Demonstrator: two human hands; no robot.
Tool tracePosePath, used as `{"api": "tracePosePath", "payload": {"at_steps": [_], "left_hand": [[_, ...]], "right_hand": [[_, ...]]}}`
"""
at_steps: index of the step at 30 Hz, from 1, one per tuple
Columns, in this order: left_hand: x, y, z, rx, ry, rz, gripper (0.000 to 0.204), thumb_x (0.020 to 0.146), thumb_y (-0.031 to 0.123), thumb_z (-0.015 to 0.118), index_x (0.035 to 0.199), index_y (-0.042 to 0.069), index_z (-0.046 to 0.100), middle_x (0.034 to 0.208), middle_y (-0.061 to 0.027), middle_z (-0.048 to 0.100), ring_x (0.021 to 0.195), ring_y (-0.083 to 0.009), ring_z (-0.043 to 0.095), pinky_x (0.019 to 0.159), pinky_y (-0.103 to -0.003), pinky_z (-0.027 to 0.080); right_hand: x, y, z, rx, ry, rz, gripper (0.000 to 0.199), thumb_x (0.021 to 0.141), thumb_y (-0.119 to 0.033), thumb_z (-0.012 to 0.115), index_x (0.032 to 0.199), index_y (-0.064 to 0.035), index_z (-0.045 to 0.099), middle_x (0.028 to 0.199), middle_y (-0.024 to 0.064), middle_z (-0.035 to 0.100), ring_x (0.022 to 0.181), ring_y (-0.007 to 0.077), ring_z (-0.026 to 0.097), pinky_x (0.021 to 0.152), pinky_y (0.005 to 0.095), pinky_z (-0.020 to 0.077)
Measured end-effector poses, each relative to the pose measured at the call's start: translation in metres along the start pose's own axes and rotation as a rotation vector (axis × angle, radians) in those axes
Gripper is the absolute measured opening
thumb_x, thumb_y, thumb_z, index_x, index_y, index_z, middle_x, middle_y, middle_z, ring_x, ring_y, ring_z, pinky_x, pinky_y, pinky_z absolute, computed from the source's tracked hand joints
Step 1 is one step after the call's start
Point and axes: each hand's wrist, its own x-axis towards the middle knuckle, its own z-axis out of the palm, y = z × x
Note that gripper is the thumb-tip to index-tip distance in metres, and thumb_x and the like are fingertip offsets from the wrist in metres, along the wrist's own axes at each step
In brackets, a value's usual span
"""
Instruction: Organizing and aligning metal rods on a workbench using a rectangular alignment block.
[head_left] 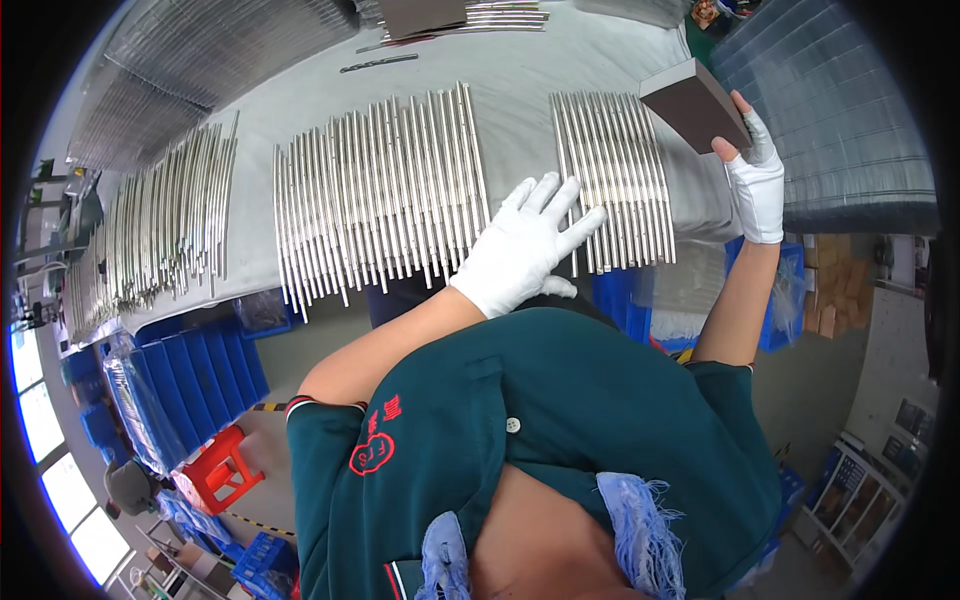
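The green shirt [560, 400] is nearest. At 12 o'clock the left hand [520, 245], fingers spread, lies flat on metal rods [375, 195] on the desk [520, 75]. At 1 o'clock the right hand [755, 180] pinches a dark sanding block [693, 103]. I judge sanding comes next; it needs steady rods.

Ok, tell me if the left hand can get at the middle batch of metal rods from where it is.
Probably yes: the left hand lies open by the middle batch of rods, with nothing between them.
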Motion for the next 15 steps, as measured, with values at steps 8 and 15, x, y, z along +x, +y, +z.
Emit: {"api": "tracePosePath", "payload": {"at_steps": [8, 15], "left_hand": [[0.007, 0.008, -0.009, -0.057, 0.032, 0.043, 0.083, 0.069, 0.034, 0.082, 0.136, -0.001, 0.048, 0.136, -0.0215, 0.049, 0.129, -0.0404, 0.047, 0.11, -0.047, 0.037], [0.014, 0.01, 0.034, 0.127, 0.093, 0.014, 0.065, 0.077, 0.015, 0.063, 0.136, -0.008, 0.045, 0.137, -0.0264, 0.048, 0.129, -0.0424, 0.047, 0.11, -0.046, 0.038]], "right_hand": [[-0.003, 0.003, 0.021, -0.049, -0.136, 0.133, 0.054, 0.086, -0.006, 0.074, 0.138, -0.0076, 0.058, 0.132, 0.006, 0.063, 0.112, 0.0096, 0.058, 0.095, 0.0236, 0.0476], [-0.002, 0.0, 0.047, -0.021, -0.259, 0.135, 0.055, 0.084, -0.004, 0.075, 0.137, -0.0085, 0.06, 0.133, 0.0053, 0.063, 0.115, 0.012, 0.058, 0.101, 0.026, 0.0443]]}}
